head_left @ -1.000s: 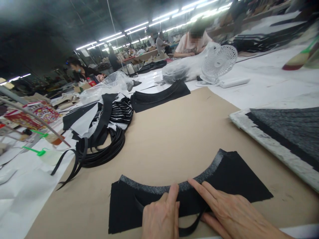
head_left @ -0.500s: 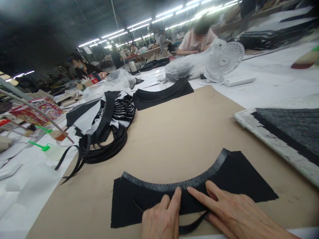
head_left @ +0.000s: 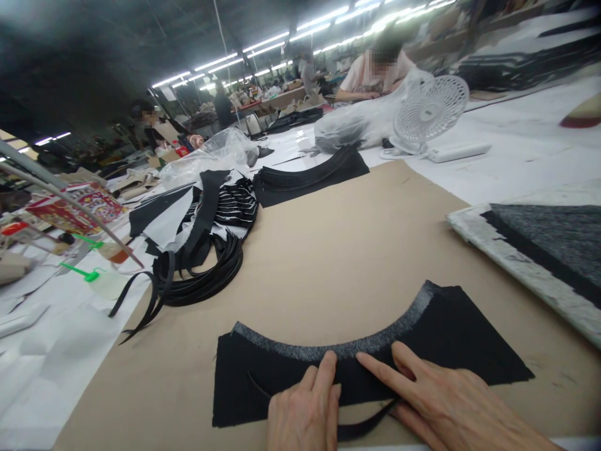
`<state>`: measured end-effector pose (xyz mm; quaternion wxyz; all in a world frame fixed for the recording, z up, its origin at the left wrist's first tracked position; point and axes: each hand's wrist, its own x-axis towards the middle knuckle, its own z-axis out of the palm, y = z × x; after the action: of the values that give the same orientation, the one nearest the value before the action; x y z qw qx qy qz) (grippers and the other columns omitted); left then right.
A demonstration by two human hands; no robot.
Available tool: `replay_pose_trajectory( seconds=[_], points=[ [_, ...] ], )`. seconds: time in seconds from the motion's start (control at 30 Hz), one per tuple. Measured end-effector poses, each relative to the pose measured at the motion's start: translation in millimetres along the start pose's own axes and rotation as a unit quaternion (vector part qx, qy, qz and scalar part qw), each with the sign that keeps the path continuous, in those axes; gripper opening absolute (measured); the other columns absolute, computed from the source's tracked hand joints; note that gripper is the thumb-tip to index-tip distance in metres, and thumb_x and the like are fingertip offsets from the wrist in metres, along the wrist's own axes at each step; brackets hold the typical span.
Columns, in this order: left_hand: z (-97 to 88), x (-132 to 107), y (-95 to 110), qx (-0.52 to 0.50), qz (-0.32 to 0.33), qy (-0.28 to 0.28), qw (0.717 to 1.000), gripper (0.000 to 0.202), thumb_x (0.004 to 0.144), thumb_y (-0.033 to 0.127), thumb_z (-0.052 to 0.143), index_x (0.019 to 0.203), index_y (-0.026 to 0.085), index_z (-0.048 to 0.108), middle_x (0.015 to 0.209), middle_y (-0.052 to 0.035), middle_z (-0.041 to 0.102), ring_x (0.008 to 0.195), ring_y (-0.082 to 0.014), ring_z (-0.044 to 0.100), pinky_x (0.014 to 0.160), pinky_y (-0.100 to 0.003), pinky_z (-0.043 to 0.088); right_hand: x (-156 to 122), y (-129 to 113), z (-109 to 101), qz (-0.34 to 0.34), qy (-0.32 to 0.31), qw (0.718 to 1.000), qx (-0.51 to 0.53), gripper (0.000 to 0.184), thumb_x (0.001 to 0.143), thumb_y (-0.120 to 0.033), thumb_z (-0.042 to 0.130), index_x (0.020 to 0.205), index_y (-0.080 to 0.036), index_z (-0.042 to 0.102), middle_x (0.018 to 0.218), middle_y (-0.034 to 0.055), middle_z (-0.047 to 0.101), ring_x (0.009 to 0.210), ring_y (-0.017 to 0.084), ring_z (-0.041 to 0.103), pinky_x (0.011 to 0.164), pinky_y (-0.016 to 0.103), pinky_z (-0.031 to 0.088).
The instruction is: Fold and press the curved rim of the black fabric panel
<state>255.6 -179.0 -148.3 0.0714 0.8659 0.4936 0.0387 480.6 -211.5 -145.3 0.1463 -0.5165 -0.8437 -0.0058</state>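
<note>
A curved black fabric piece (head_left: 451, 338) with a grey inner edge lies on brown paper (head_left: 338, 250) in front of me. My left hand (head_left: 305, 413) rests on its middle, index finger pointing up at the grey edge, other fingers curled under. My right hand (head_left: 436, 401) lies flat beside it, fingers stretched out, fingertips pressing the cloth just below the edge. A narrow black strip (head_left: 366, 423) runs under both hands along the piece.
A coil of black strips (head_left: 201, 275) and striped cloth (head_left: 235, 207) lie at left. A stack of curved black pieces (head_left: 305, 178) sits farther back. A white fan (head_left: 429, 113) stands at the back right, a grey-topped board (head_left: 539, 244) at right. Other people work at distant tables.
The view shifted slightly, so everything sits a little to the right. Both hands stay pressed on the fabric near the grey edge, barely moving.
</note>
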Motion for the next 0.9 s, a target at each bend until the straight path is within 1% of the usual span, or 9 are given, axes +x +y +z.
replay_pose_trajectory(
  seconds=[0.1, 0.2, 0.27, 0.37, 0.43, 0.6, 0.67, 0.8, 0.9],
  points=[
    [-2.4, -1, -1, -0.030, -0.016, -0.013, 0.999, 0.037, 0.089, 0.017, 0.044, 0.125, 0.027, 0.050, 0.099, -0.0026, 0.071, 0.067, -0.0164, 0.070, 0.054, -0.021, 0.051, -1, 0, 0, 0.005, 0.003, 1.000, 0.002, 0.064, 0.074, -0.009, 0.044, 0.136, -0.024, 0.045, 0.101, 0.0068, 0.066, 0.057, 0.015, 0.067, 0.041, 0.022, 0.049],
    [-3.9, -2, -3, -0.057, -0.019, -0.023, 0.998, 0.023, 0.090, 0.017, 0.042, 0.108, 0.026, 0.052, 0.088, 0.0003, 0.070, 0.066, -0.0167, 0.070, 0.052, -0.021, 0.049, -7, 3, 2, 0.012, 0.039, 0.999, -0.002, 0.059, 0.080, -0.013, 0.041, 0.139, -0.015, 0.040, 0.107, 0.0115, 0.068, 0.061, 0.017, 0.068, 0.046, 0.025, 0.053],
    [-4.0, -4, -5, -0.060, -0.018, -0.017, 0.998, 0.022, 0.091, 0.018, 0.040, 0.110, 0.025, 0.049, 0.080, 0.0010, 0.068, 0.063, -0.0168, 0.069, 0.051, -0.022, 0.047, -13, 5, 4, 0.011, 0.070, 0.997, -0.006, 0.054, 0.087, -0.018, 0.039, 0.140, -0.011, 0.037, 0.110, 0.0139, 0.068, 0.066, 0.019, 0.069, 0.053, 0.027, 0.056],
    [-3.4, -6, -5, -0.059, -0.024, -0.002, 0.998, 0.028, 0.091, 0.019, 0.039, 0.119, 0.024, 0.042, 0.072, 0.0021, 0.065, 0.061, -0.0163, 0.068, 0.052, -0.023, 0.046, -21, 7, 6, 0.009, 0.096, 0.995, -0.010, 0.048, 0.093, -0.023, 0.038, 0.139, -0.014, 0.040, 0.115, 0.0139, 0.067, 0.076, 0.022, 0.070, 0.061, 0.029, 0.057],
    [-3.7, -7, -5, -0.060, -0.025, 0.001, 0.998, 0.027, 0.091, 0.018, 0.038, 0.117, 0.024, 0.042, 0.072, 0.0026, 0.063, 0.059, -0.0157, 0.067, 0.052, -0.023, 0.045, -22, 7, 4, 0.005, 0.098, 0.995, -0.014, 0.044, 0.093, -0.023, 0.039, 0.136, -0.016, 0.044, 0.115, 0.0133, 0.067, 0.080, 0.023, 0.070, 0.063, 0.029, 0.058],
    [-8.1, -10, -5, -0.036, -0.001, -0.006, 0.999, 0.010, 0.090, 0.020, 0.043, 0.093, 0.025, 0.051, 0.079, 0.0013, 0.063, 0.064, -0.0155, 0.066, 0.052, -0.023, 0.046, -24, 9, -1, 0.011, 0.041, 0.999, -0.017, 0.045, 0.082, -0.012, 0.039, 0.123, -0.016, 0.056, 0.109, 0.0116, 0.068, 0.063, 0.019, 0.070, 0.047, 0.025, 0.055],
    [-10.2, -14, -10, -0.034, 0.012, -0.010, 0.999, 0.012, 0.089, 0.022, 0.047, 0.098, 0.026, 0.054, 0.085, 0.0007, 0.064, 0.070, -0.0157, 0.068, 0.056, -0.022, 0.049, -33, 12, 5, 0.029, 0.031, 0.999, -0.029, 0.051, 0.080, -0.010, 0.039, 0.127, -0.018, 0.055, 0.111, 0.0116, 0.067, 0.061, 0.018, 0.069, 0.046, 0.025, 0.055],
    [-17.0, -21, -23, -0.046, 0.039, -0.044, 0.997, 0.037, 0.089, 0.029, 0.051, 0.126, 0.025, 0.051, 0.099, -0.0032, 0.066, 0.080, -0.0187, 0.069, 0.064, -0.024, 0.052, -54, 16, 25, 0.048, 0.030, 0.996, -0.062, 0.056, 0.082, -0.011, 0.039, 0.136, -0.022, 0.050, 0.116, 0.0118, 0.066, 0.056, 0.017, 0.068, 0.048, 0.026, 0.056],
    [-32.0, -23, -27, -0.100, 0.029, -0.096, 0.990, 0.044, 0.085, 0.035, 0.058, 0.127, 0.025, 0.054, 0.099, -0.0036, 0.067, 0.081, -0.0198, 0.068, 0.068, -0.026, 0.051, -55, 12, 19, 0.079, 0.042, 0.995, -0.036, 0.051, 0.084, -0.016, 0.042, 0.133, -0.026, 0.053, 0.108, 0.0076, 0.070, 0.064, 0.019, 0.070, 0.053, 0.026, 0.057]
  ],
)
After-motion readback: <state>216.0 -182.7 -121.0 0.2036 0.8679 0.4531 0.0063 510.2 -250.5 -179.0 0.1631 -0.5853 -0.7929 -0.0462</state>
